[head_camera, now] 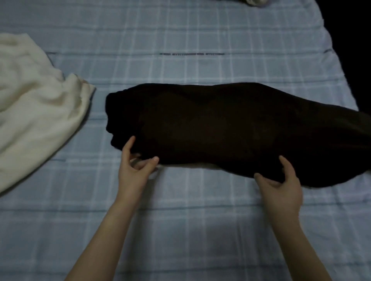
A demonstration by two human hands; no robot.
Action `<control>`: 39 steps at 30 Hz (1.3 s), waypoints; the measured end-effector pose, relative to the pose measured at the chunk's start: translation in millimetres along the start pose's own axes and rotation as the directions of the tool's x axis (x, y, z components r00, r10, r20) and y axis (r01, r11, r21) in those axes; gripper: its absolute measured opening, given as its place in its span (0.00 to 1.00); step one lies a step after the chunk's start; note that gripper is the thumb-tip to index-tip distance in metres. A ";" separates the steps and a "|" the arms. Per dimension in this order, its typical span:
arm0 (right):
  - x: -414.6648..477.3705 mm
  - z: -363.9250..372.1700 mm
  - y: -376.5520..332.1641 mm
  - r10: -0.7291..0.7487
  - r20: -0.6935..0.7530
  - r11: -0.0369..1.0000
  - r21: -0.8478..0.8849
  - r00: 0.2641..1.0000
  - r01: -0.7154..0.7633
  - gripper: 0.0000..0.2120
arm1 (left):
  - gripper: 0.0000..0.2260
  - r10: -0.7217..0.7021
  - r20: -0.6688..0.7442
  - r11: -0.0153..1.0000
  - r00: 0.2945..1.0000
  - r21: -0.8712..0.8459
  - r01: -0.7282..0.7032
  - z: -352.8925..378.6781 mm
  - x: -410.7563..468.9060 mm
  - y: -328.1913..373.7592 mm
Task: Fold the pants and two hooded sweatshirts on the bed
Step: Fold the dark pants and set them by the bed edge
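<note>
At mid-bed: dark garment [220,128] laid left to right on the checked bedcover [190,226].
Its near edge is gripped by the left hand [135,168] and the right hand [281,184]; a cream garment [34,112] is placed at left.

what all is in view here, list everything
dark garment: one, black, lying lengthwise from the bed's middle to the right edge
cream garment: one, off-white, rumpled at left
pale item: one, grey-white, cut off at top edge, unidentifiable
bed cover: one, light blue plaid, beneath everything
left hand: one, bare, gripping the dark garment's near edge at its left end
right hand: one, bare, pinching the near edge further right
</note>
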State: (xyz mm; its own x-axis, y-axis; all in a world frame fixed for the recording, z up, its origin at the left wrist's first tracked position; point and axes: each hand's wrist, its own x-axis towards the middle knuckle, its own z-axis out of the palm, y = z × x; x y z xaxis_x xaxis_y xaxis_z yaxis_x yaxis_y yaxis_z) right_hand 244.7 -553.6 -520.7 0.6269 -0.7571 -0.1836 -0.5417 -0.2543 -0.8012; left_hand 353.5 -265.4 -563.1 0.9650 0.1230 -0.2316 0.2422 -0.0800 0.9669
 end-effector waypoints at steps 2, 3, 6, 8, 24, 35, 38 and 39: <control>-32.9 27.6 -16.8 -0.117 0.031 0.993 0.023 0.993 0.116 0.31 | 0.36 -0.027 -0.016 1.000 1.000 0.007 0.027 -14.1 -4.9 -0.7; -47.8 46.9 -28.6 -0.154 0.109 0.987 0.053 0.982 0.149 0.32 | 0.37 -0.046 -0.023 0.999 0.999 0.014 0.046 -19.6 -5.4 0.6; -66.6 101.8 -62.9 -0.130 0.281 0.991 -0.002 0.951 0.136 0.34 | 0.38 -0.169 -0.067 0.985 0.983 -0.041 0.167 -29.1 6.0 9.4; -59.4 116.7 -73.2 -0.041 0.240 0.998 -0.035 0.970 0.051 0.34 | 0.39 -0.214 -0.025 0.969 0.977 -0.131 0.209 -31.2 19.6 11.3; -68.0 178.1 -74.9 0.178 0.070 0.809 0.557 0.982 -0.186 0.40 | 0.32 0.061 0.026 0.988 0.998 -0.144 -0.056 -19.0 59.3 24.8; -179.5 198.8 -84.4 0.074 0.199 0.859 0.485 0.977 -0.164 0.43 | 0.31 0.145 -0.166 0.964 0.975 -0.197 -0.177 -158.3 -2.0 21.9; -206.1 216.4 -67.9 0.057 0.250 0.863 0.474 0.967 -0.174 0.43 | 0.31 0.032 -0.206 0.981 0.978 -0.178 -0.070 -184.7 -16.2 -9.7; -210.2 218.6 -64.9 0.059 0.252 0.868 0.465 0.966 -0.174 0.43 | 0.31 -0.002 -0.195 0.987 0.981 -0.160 -0.030 -186.8 -18.6 -16.5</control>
State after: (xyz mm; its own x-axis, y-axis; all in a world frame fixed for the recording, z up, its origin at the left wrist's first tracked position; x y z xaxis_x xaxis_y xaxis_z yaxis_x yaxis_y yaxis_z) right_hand 270.5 -246.4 -554.6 0.7148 -0.5945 -0.3683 -0.3196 0.1908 -0.9282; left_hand 312.8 -81.6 -554.8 0.9265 0.3135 -0.2082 0.1941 0.0760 0.9780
